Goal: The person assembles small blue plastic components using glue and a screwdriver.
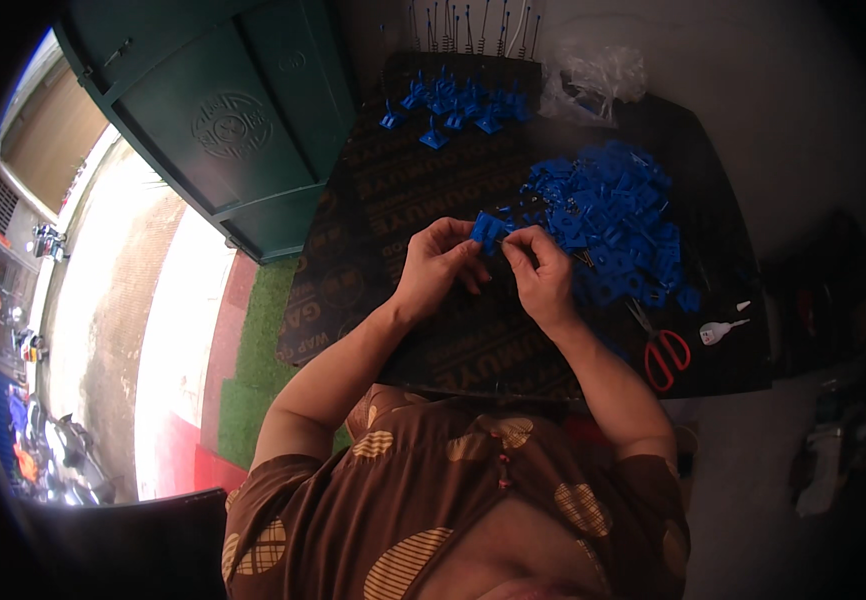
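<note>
Above the dark table, my left hand [435, 262] pinches a small blue plastic piece [487, 230] between thumb and fingers. My right hand [541, 276] is closed in a pinch at the right side of that piece; whatever lies between its fingertips is too small to make out. Just beyond my right hand spreads a heap of flat blue plastic pieces [618, 215]. Farther back on the left stands a group of blue pieces with thin upright stems [458, 105].
Red-handled scissors [666, 360] lie at the right near edge, beside a small white bottle [717, 331] and a white cap [743, 306]. A clear plastic bag [595, 85] sits at the back. Thin coiled wires [468, 35] stand beyond it. A green door [223, 110] borders the table's left.
</note>
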Available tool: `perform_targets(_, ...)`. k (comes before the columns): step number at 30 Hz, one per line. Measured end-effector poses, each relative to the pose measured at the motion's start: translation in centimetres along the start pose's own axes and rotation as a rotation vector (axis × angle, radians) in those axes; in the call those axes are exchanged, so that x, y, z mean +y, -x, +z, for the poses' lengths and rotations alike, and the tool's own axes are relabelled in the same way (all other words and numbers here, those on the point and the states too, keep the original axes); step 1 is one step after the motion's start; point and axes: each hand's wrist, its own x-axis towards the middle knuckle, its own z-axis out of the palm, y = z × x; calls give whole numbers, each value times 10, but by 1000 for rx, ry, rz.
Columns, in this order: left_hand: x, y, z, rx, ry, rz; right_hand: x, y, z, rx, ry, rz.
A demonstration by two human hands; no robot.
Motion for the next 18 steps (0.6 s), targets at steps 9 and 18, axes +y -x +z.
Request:
perform_targets(9, -1, 1, 2, 4, -20, 29, 3, 1, -1, -5, -12, 82)
perform_targets(18, -1, 3, 4, -23, -64, 16, 7, 5, 3, 46, -66, 206)
